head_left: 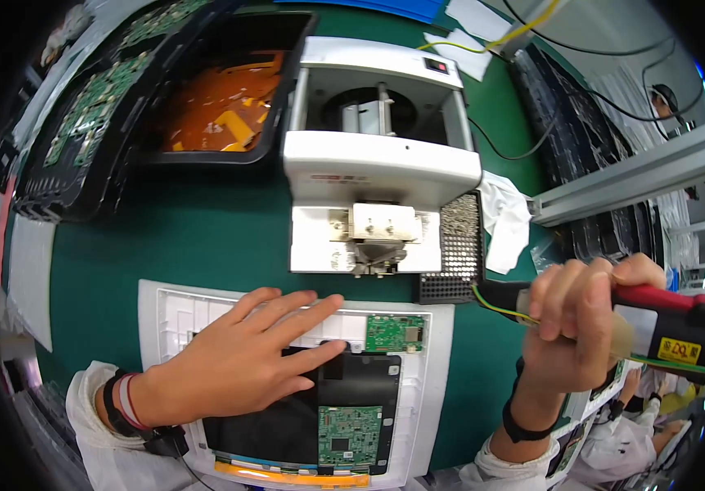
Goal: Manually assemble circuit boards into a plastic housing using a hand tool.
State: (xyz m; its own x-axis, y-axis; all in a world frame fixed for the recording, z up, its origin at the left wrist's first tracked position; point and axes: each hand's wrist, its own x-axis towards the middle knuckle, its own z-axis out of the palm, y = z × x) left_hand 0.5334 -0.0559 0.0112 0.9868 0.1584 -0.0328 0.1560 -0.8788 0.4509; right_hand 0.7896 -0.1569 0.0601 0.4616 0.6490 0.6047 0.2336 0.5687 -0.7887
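Note:
A white device housing lies in front of me on a white pad. Inside it are a black sheet, a green circuit board near its lower right and a smaller green board at its upper right. An orange strip runs along the near edge. My left hand is open, fingers spread over the housing's upper part, holding nothing. To the right, my right hand is wrapped round a red and black electric screwdriver, its black front end pointing left, raised beside the housing.
Behind the housing stands a white screw feeder, with a black perforated tray of small metal parts beside it. Black bins with orange film pieces and green boards are far left. A white cloth and metal rail are right.

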